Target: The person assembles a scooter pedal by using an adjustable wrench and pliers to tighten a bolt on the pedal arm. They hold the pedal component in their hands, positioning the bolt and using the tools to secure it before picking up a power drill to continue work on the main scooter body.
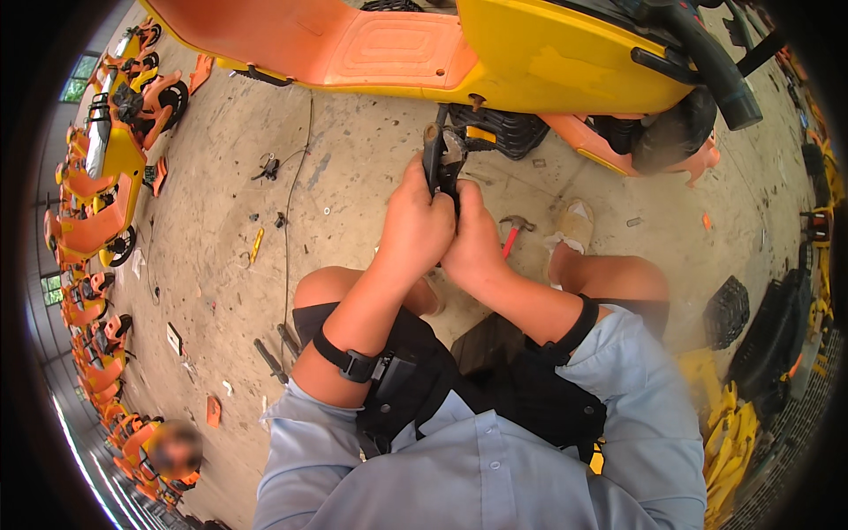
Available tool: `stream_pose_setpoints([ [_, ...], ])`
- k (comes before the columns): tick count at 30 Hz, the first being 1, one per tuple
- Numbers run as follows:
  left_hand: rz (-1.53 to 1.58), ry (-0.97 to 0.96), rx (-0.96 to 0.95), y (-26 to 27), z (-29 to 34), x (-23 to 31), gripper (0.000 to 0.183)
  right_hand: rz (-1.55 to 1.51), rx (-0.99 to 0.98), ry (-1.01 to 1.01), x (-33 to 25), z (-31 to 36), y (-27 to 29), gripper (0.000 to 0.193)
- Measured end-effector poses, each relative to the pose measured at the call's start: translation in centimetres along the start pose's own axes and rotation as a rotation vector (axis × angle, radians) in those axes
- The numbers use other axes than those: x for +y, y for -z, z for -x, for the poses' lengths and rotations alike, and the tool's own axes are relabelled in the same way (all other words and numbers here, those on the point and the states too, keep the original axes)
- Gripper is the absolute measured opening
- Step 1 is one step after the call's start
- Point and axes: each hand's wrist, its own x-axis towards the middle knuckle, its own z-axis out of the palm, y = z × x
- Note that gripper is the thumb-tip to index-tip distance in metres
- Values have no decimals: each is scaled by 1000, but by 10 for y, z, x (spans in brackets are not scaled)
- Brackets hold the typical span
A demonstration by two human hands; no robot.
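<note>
— What lies at the far left?

— A row of orange and yellow scooters, then a yellow-handled tool on the concrete floor.

— And the hands?

— The left hand has its fingers wrapped tight around a black metal part that hangs under the yellow scooter. The right hand presses against the left, fingers curled shut on the same part's lower end.

— Further right?

— A red-handled hammer lies on the floor just beside the right hand, near a sandalled foot.

Scooter workshop: rows of scooters; tools on concrete floor.
</note>
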Motion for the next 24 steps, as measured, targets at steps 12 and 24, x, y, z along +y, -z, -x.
stream_pose_setpoints([
  [12,-99,70,-75,6,0,9,44,6,15,-32,6,-1,4,18],
  [24,-102,109,-77,7,-2,7,42,32,-93,-104,-10,1,16,21],
])
